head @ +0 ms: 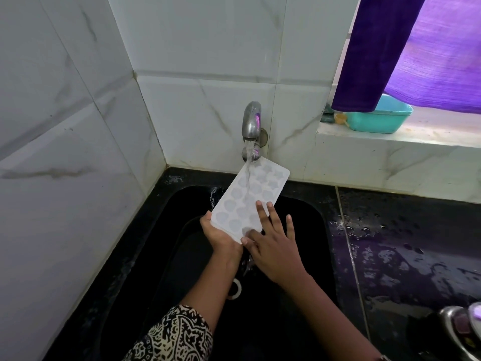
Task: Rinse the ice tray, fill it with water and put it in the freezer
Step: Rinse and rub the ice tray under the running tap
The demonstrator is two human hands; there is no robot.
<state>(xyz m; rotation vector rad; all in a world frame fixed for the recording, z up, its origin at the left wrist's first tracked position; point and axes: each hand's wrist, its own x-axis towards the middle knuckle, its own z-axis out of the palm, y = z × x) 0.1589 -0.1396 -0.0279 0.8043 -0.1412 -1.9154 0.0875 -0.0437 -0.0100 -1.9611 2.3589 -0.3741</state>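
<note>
Your tray (250,199) is up over the sink (161,256), tilted, and its long axis is the thing to watch: it runs away from you, from the near end at your hands up and to the right toward the tap (252,121). Water (248,155) lands on the far end, just under the spout, and runs down the moulds toward you.

Your left hand (221,235) carries the load, wrapped around the near left corner from underneath. Your right hand (276,246) grasps nothing: its fingers are straight and spread, the tips resting on the near right edge and face of the tray. Both hands sit at the same short end, so the far end hangs free with no support.

This looks like the rinse, early in the job. To fill it you'd likely need to level that long axis under the stream, and the right hand is the nearer one to slide up the side and steady it.
</note>
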